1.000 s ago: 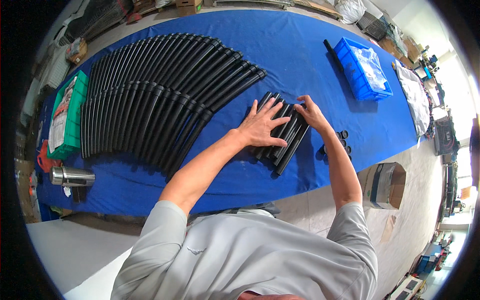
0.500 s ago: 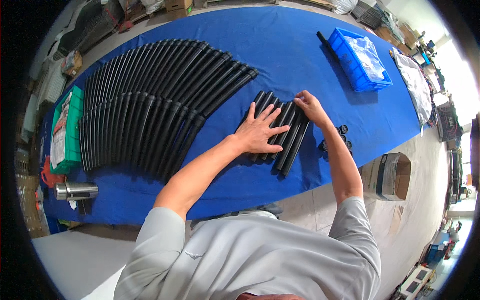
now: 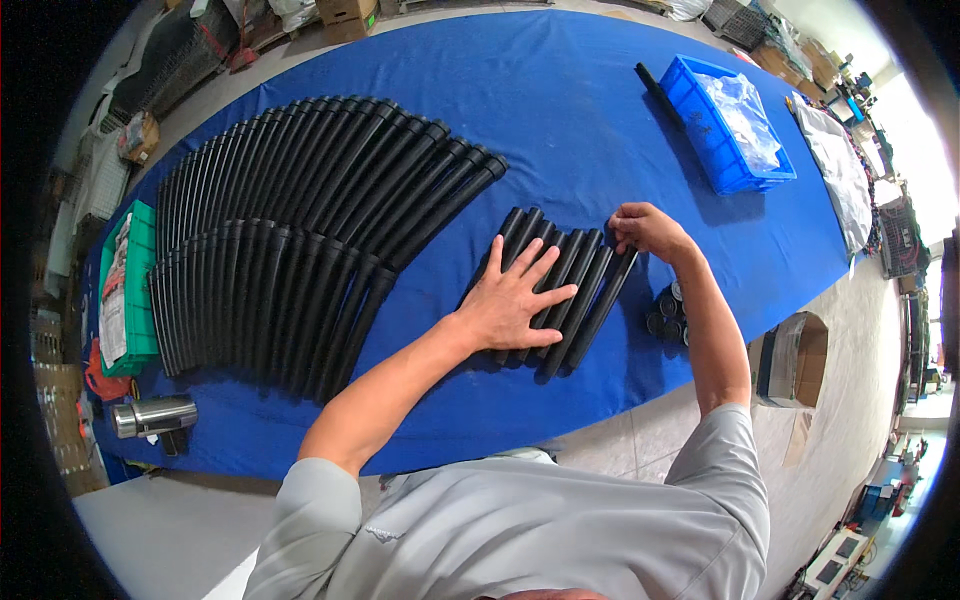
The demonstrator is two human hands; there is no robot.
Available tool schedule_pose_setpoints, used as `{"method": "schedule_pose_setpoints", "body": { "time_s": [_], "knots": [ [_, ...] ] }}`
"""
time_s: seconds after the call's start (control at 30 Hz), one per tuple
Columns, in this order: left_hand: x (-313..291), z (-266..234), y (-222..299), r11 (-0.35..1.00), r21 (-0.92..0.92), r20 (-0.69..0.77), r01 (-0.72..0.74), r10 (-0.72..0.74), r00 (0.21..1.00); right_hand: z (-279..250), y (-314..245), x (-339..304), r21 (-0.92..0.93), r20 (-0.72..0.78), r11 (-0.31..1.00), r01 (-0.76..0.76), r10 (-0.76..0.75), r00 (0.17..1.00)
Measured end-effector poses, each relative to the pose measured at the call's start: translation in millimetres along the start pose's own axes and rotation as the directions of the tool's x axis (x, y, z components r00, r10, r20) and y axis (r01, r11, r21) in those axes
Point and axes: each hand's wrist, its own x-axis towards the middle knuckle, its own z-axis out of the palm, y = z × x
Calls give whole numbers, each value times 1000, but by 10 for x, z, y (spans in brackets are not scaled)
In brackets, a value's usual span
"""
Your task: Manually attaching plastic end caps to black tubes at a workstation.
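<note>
My left hand [image 3: 505, 302] lies flat with fingers spread across a small group of plain black tubes [image 3: 580, 262], side by side on the blue cloth. At the group's right edge, my right hand [image 3: 652, 232] is closed in a pinch at the far end of the outermost black tube [image 3: 603, 308]. That tube slants slightly away from its neighbours; the pinching fingers hide its tip. Short round black pieces [image 3: 664, 322] cluster beside my right forearm. To the left, two overlapping rows of long black tubes with collared ends [image 3: 330, 180] fan out.
A blue crate [image 3: 725, 135] with clear plastic bags stands far right, a dark tube beside it. At the left edge are a green crate [image 3: 142, 300] and a steel flask [image 3: 160, 415]. An open cardboard box [image 3: 797, 360] sits beyond the table's right edge [image 3: 690, 380].
My right hand has moved slightly right, and the outermost tube's far end now stands apart from the others. My left hand stays spread on the group. The whole view has shifted a little.
</note>
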Motion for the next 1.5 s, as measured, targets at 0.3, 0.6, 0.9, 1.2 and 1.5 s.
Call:
{"method": "schedule_pose_setpoints", "body": {
  "time_s": [0.3, 0.6, 0.9, 1.2, 1.5],
  "knots": [
    [-21, -5, -8, 995, -95, -19, -3, 1, 1000, -3, -75, -118, 87, 144, 996, 22, -34, 989],
    [-17, -26, -55, 994, -110, -17, 7, -9, 1000, -244, -95, 133, -254, 36, 880, 402, -406, 913],
    [4, 38, 3, 984, -171, -78, -42, 29, 997, -2001, 358, 1423, -818, -528, 523, -241, -516, 675],
    [-44, -3, -14, 983, -186, -68, -8, -5, 998, -1842, 13, 1747, -674, -701, 592, -442, -322, 637],
    [-20, 32, -3, 986, -165, -111, -5, -14, 994, -2013, 152, 1869, -387, -748, 906, -170, -200, 632]
  ]
}}
